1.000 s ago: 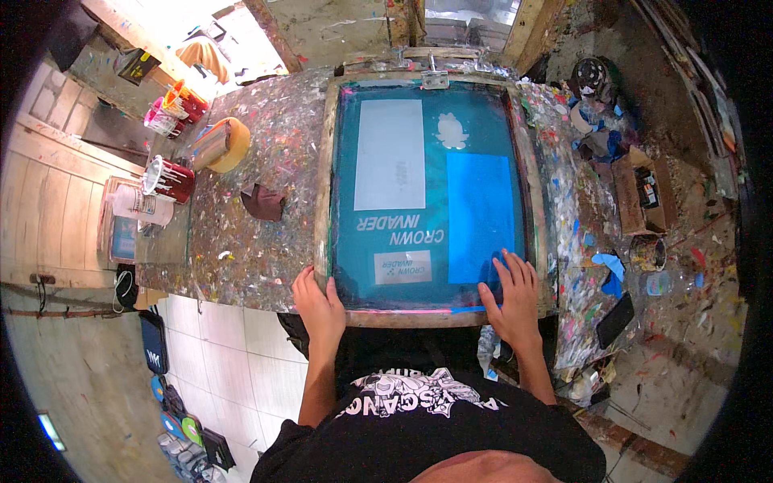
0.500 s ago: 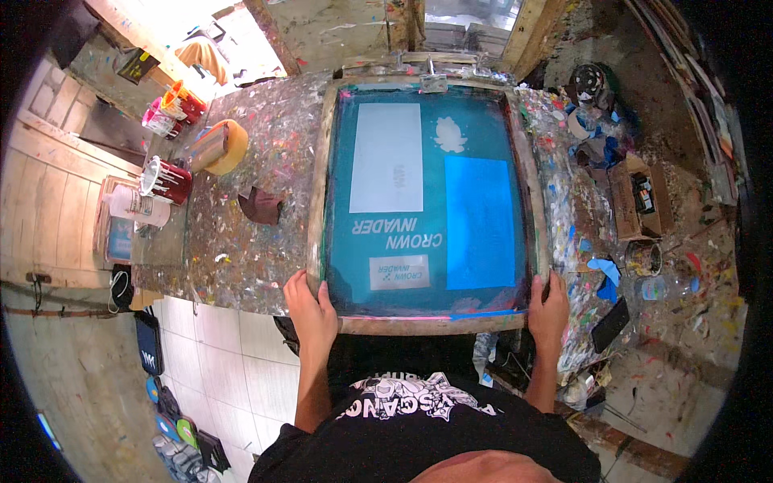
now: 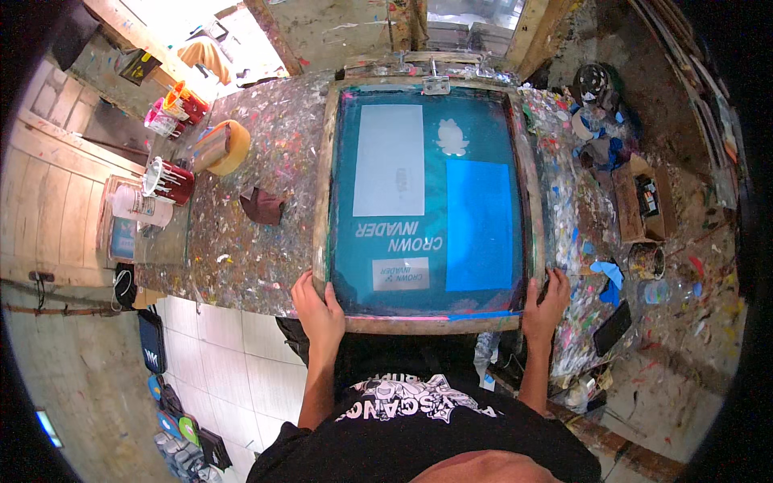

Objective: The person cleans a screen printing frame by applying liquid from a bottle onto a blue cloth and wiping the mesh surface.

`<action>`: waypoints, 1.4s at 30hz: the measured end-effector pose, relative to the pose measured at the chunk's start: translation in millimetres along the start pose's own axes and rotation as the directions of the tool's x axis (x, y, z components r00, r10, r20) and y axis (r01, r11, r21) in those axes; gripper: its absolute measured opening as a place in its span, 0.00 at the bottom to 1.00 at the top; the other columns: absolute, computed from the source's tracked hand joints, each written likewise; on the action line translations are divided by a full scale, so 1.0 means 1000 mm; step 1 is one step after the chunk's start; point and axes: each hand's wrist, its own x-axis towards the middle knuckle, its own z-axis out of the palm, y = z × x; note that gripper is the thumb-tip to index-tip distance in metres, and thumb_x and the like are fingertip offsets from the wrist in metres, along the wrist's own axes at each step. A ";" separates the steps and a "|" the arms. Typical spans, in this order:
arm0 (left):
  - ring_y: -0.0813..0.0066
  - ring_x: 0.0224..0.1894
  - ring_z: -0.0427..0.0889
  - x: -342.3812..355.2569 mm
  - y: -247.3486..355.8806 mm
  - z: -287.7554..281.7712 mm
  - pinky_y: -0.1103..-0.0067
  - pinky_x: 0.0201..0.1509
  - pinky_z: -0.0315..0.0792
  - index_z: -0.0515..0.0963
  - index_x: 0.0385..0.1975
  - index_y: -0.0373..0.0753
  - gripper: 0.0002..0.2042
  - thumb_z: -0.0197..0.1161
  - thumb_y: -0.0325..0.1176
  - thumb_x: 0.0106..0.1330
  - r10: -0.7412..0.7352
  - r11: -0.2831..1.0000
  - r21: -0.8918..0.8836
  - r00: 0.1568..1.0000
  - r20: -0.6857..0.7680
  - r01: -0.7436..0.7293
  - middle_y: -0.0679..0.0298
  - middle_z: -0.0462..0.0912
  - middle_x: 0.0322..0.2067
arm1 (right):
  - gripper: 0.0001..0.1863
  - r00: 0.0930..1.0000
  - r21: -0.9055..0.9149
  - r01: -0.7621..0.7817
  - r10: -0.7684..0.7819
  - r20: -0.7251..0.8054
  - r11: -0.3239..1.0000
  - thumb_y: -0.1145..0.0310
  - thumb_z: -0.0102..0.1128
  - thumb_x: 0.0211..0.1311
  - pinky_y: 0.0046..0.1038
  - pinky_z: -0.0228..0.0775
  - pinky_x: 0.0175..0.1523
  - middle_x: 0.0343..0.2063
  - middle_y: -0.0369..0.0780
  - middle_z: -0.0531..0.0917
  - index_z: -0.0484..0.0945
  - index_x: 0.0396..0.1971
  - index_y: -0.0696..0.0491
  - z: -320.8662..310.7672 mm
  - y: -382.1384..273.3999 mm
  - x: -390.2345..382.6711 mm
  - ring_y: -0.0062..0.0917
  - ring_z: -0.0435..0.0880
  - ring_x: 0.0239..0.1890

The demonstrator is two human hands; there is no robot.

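Observation:
A screen printing frame (image 3: 431,324) with a wooden border and teal mesh lies in front of me on the paint-spattered table. My left hand (image 3: 319,310) grips its near left corner, thumb on top of the wood. At the near right corner my right hand (image 3: 545,304) holds the border the same way. Stuck on the mesh are a tall white sheet (image 3: 390,153), a blue sheet (image 3: 478,233) and a small pale patch (image 3: 400,274). Upside-down lettering and a small light figure (image 3: 452,138) show in the mesh. A metal clamp (image 3: 436,84) sits at the far edge.
Paint cans (image 3: 169,181) and a plastic jug (image 3: 142,207) stand at the left. Nearer are a roll of tape (image 3: 228,149) and a brown scrap (image 3: 262,206). On the right are a cardboard box (image 3: 642,201), blue scraps (image 3: 609,274) and a black phone-like slab (image 3: 612,328).
The frame's near edge has shifted slightly, with both hands still on its corners. My left hand sits a little further right, and the fingers of my right hand have shifted.

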 end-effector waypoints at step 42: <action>0.46 0.60 0.72 0.219 -0.034 0.039 0.62 0.66 0.64 0.73 0.56 0.28 0.24 0.62 0.41 0.68 0.214 0.973 0.086 0.976 0.034 -0.216 0.44 0.77 0.54 | 0.27 0.998 0.081 -0.064 0.066 -0.023 0.995 0.60 0.58 0.68 0.45 0.48 0.74 0.65 0.52 0.67 0.69 0.62 0.59 -0.022 -0.006 0.008 0.47 0.62 0.69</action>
